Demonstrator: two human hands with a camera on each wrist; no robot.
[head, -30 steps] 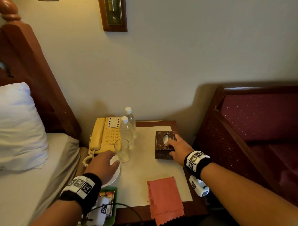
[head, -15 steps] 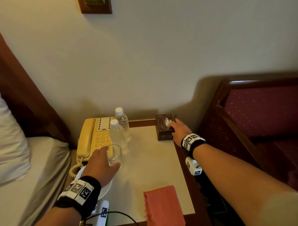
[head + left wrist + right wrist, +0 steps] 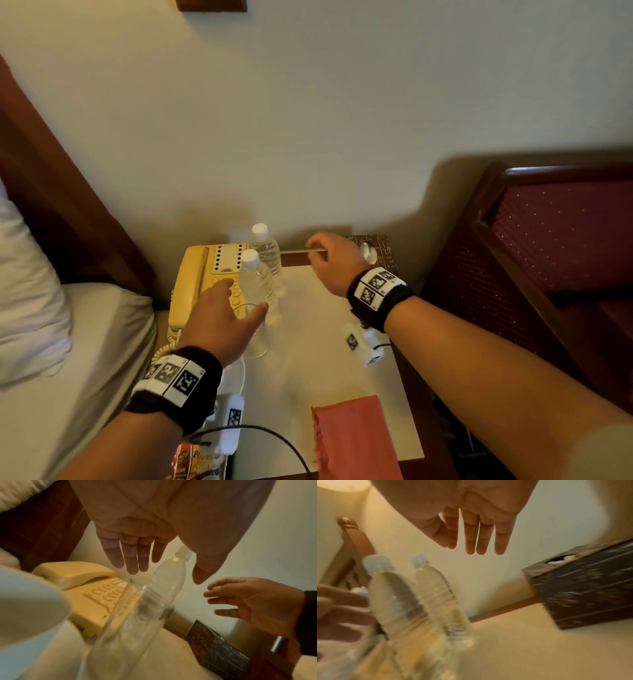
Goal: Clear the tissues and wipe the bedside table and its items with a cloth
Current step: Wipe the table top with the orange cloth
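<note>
The step in hand looks like shifting the items aside so the surface [image 3: 329, 359] can be wiped; the wiping itself has not begun, since the cloth [image 3: 352, 438] lies flat and untouched at the surface's near edge, well on the person's side of the near bottle [image 3: 255, 287], which serves here as the landmark. The left hand [image 3: 219, 322] hovers just left of that bottle with straight, spread fingers and holds nothing; below it, in front of the bottle, stands a glass [image 3: 255, 329], and the thumb reaches over its rim, though contact cannot be told. The right hand [image 3: 334, 260] hangs to the right of the bottle and a little behind it, fingers straight and loosely apart, also empty. A second bottle [image 3: 269, 251] stands just behind the first, touching or nearly so. The phone [image 3: 202, 281] sits left of them, against the wall. The tissue box [image 3: 385, 253] stands far right of the bottle at the back corner, a white tissue showing in its slot; no loose tissues can be seen on the surface. A white saucer [image 3: 234, 375] lies nearer the person than the bottle, half under the left wrist. The next move probably calls for each hand to close round one upright item, the glass or a bottle, lifting straight so neither tips into its neighbour, and then for the cloth to be fetched.
</note>
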